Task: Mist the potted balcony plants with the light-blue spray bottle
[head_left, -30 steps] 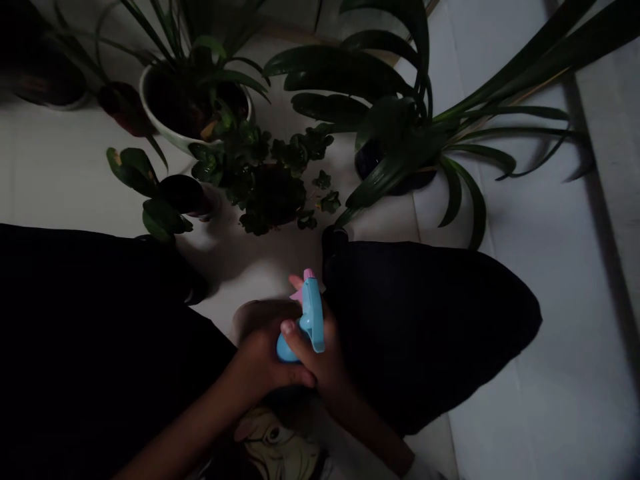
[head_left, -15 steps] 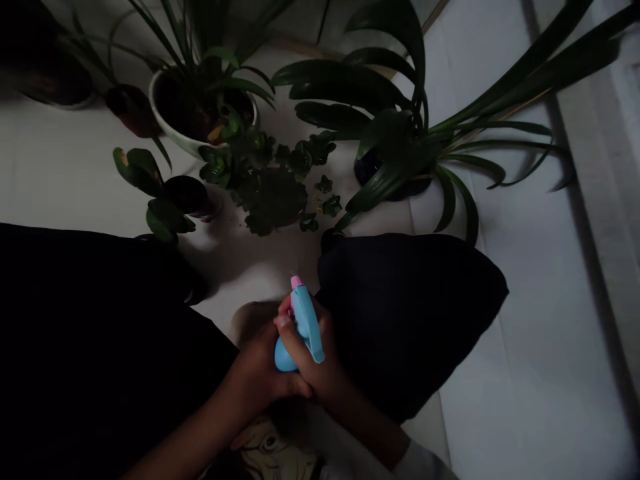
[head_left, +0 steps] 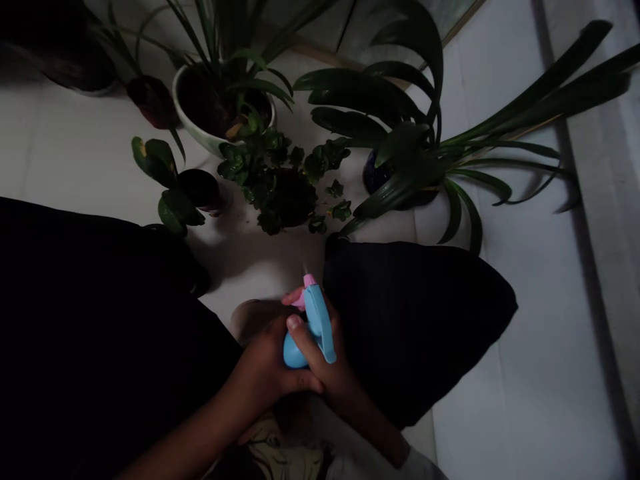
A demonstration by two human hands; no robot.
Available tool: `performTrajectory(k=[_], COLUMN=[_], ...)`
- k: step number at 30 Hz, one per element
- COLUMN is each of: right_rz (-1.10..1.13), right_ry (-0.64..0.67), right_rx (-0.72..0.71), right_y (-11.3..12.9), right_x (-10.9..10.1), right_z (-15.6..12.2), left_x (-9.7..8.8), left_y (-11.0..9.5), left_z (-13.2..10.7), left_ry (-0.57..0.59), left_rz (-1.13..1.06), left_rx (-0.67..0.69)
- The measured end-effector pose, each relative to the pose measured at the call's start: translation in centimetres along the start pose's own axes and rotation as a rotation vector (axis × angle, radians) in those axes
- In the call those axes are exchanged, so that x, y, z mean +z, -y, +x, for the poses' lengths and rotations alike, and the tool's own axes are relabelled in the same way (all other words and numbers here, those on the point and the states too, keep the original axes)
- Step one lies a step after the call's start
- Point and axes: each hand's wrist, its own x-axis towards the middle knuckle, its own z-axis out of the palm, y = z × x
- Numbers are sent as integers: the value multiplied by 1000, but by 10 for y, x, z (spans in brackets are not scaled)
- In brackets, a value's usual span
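One head-worn view looks steeply down and forward, close over the hands (head_left: 300, 367), toward the white pot (head_left: 200, 133) farther ahead.

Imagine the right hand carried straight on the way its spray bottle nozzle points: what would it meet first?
Probably the small-leaved potted plant. The right hand aims the blue spray bottle up-frame over bare floor; depth is unclear.

A pale tiled floor (head_left: 525, 373) carries potted plants across the frame's top: white pot (head_left: 193, 123), small dark pot (head_left: 200, 190), blue pot (head_left: 375, 177)
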Motion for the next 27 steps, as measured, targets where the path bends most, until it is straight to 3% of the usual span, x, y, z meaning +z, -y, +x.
performTrajectory(k=[6, 12, 17, 23, 27], right_rz=[124, 78, 97, 236, 271], right_ry=[-123, -189, -293, -395, -525], right_rx=[-66, 16, 58, 217, 283], right_y=[-16, -24, -27, -26, -35], right_x=[0, -4, -6, -10, -17], right_z=[-4, -14, -15, -17, -18], left_x=[-1, 0, 4, 7, 6], left_y=[-6, -8, -9, -16, -20], left_z=[3, 7, 10, 11, 10], left_ry=[-23, -20, 48, 93, -40], left_rz=[148, 216, 169, 88, -6], left_rx=[79, 92, 85, 15, -114])
